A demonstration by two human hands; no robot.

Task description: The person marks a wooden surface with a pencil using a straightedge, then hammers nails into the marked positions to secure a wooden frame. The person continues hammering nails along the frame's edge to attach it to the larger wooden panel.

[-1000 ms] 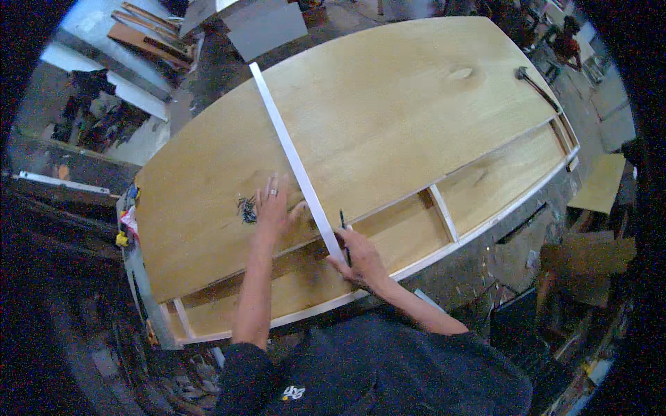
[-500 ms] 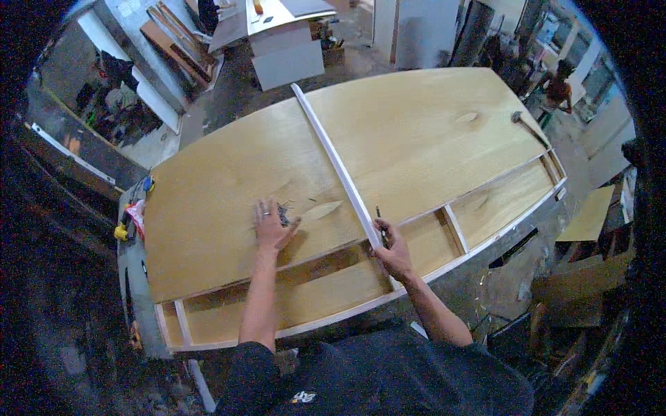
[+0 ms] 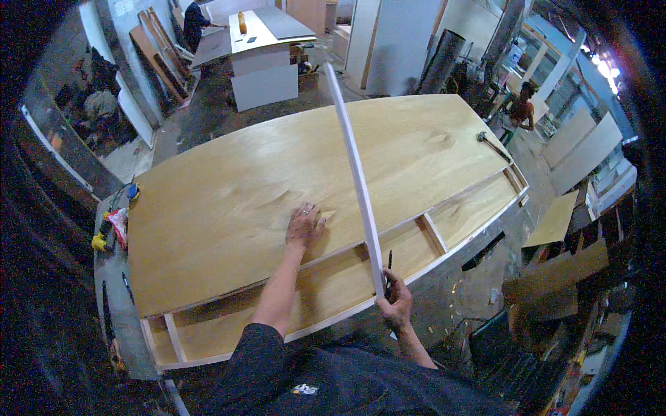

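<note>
— workshop clutter all round: stacked boards along the far wall, a white table [image 3: 267, 52] at the back with a person [image 3: 194, 24] beside it, another person [image 3: 520, 107] off to the right. what am i looking at up front?

— from my remote seat, 1 big plywood panel [image 3: 277, 180] lying on a framed base [image 3: 430, 232] whose open bays show along the near edge. my left hand [image 3: 304, 225] is spread flat on the panel, fingers apart, gripping nothing. my right hand [image 3: 394, 299] is closed on the near end of a long white straightedge [image 3: 354, 173], with a dark pencil [image 3: 388, 262] held alongside it.

— what changed?

— 1 second ago the straightedge lay flat across the panel with the left hand beside it. now its far end is up off the wood, angled away toward the back of the room. the left hand has stayed planted, a bit further from the strip. i'd judge the ruling along that line is over and the strip is being repositioned.

— anything you can't see?

— any pencil line on the wood is too faint to tell. the hammer-like tool [image 3: 491, 144] at the far right corner is small and blurred, and the clutter [image 3: 114, 225] at the left end won't resolve.
</note>
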